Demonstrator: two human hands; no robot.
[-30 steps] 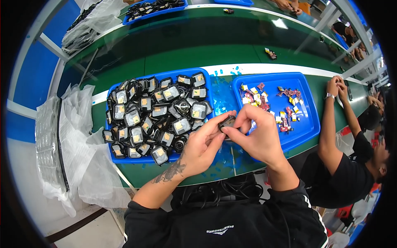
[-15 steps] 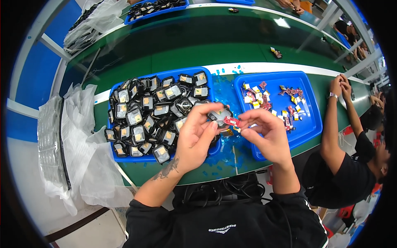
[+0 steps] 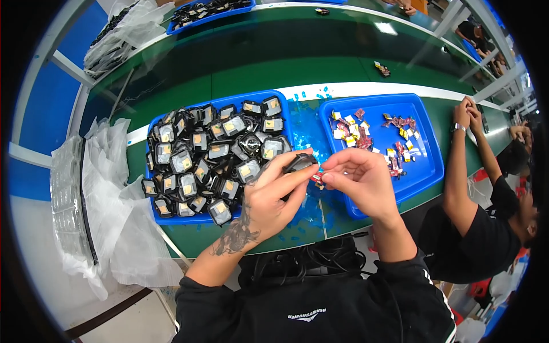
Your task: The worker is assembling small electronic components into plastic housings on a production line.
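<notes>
My left hand (image 3: 273, 194) is closed round a black plastic case (image 3: 299, 163), tilted so that its inside is mostly hidden by my fingers. At the case's right edge shows a small red circuit board (image 3: 316, 178). My right hand (image 3: 366, 182) pinches at this board with thumb and forefinger, and a speck of blue shows by the fingertips. Left of my hands stands a blue tray (image 3: 289, 120) heaped with similar black cases (image 3: 186, 185) with grey insides and tan patches. To the right, a second blue tray (image 3: 423, 171) holds loose red circuit boards (image 3: 363, 140) with yellow and white parts.
Blue film scraps (image 3: 294, 228) litter the green table (image 3: 269, 247) between the trays. Clear plastic sheeting (image 3: 117, 223) hangs at the left. Beyond a white rail runs a green surface (image 3: 257, 63) bearing another tray of black parts (image 3: 211, 12). A co-worker's arms (image 3: 464, 166) are at the right.
My left hand has rolled over, tipping the case so its grey inside no longer faces up. My right fingertips have drawn in close to the case and now cover more of the red board.
</notes>
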